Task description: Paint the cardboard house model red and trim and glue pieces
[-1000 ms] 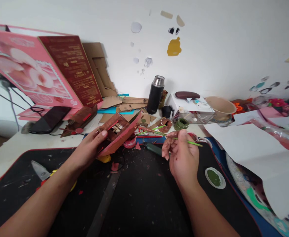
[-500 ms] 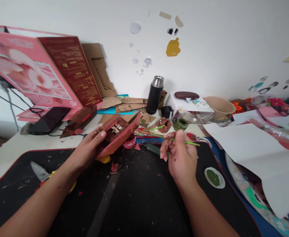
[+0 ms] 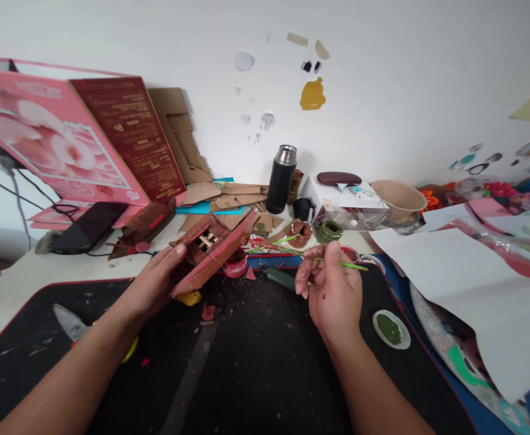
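My left hand (image 3: 162, 275) grips the left side of a reddish-brown painted cardboard model (image 3: 222, 251), tilted, with a window-like opening that shows pale sticks inside. Between the thumb and fingers of my right hand (image 3: 330, 284) is a thin green-handled paintbrush (image 3: 344, 264). Its brown-coated tip points left, at or very near the model's right edge. Behind the hands are an open jar of brown paint (image 3: 300, 234) and a jar of green paint (image 3: 329, 232). A pot of red-pink paint (image 3: 235, 266) stands just behind the model, partly covered by it.
Scissors (image 3: 71, 321) lie under my left forearm, and a metal ruler (image 3: 190, 374) is on the black mat (image 3: 265, 362). A lid with green paint (image 3: 391, 329) is at the right. Behind stand a black flask (image 3: 282, 181) and a pink box (image 3: 51, 139).
The view has shifted slightly. The model is turned a little in my left hand, so its opening shows more. My right hand keeps nearly the same place with the brush.
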The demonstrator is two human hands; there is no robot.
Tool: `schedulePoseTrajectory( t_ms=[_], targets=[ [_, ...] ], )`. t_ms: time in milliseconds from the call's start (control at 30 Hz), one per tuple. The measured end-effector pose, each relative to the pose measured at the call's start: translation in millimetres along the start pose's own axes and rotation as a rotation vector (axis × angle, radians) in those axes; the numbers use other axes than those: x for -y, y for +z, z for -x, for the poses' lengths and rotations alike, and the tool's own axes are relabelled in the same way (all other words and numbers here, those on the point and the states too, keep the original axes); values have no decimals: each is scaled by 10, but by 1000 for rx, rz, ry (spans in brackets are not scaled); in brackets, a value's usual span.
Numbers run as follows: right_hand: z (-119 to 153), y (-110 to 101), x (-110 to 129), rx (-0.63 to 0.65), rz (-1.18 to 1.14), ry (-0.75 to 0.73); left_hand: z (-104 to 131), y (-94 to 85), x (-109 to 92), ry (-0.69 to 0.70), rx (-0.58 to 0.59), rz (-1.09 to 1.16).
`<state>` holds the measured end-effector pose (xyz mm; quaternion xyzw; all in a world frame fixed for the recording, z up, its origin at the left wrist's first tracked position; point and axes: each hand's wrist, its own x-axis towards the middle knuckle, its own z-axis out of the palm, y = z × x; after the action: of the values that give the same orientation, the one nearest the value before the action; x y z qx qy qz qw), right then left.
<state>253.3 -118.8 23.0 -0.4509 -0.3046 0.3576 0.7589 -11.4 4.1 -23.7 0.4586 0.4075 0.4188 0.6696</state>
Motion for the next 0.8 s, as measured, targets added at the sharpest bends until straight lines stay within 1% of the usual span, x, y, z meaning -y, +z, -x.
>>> schedulePoseTrajectory(
  t_ms=[167,300,467,533,667,800],
  targets=[
    [-42,11,34,-73,-32,-10,30,57,-64,-49,-72,-26],
    [-36,12,51,-75,-64,-6,17,37,-67,-62,-92,-32],
    [-22,-31,-4,-11,-28,36,29,-3,-44,-68,-58,-42],
    [-35,-41,-12,-21,-15,41,40,5,-59,-58,-57,-60],
    [-67,-33,19,-83,-27,16,49,32,-115,-7,-75,-113],
    [-60,-28,25,-65,-37,38,45,9,-139,8,-62,-134]
  ],
)
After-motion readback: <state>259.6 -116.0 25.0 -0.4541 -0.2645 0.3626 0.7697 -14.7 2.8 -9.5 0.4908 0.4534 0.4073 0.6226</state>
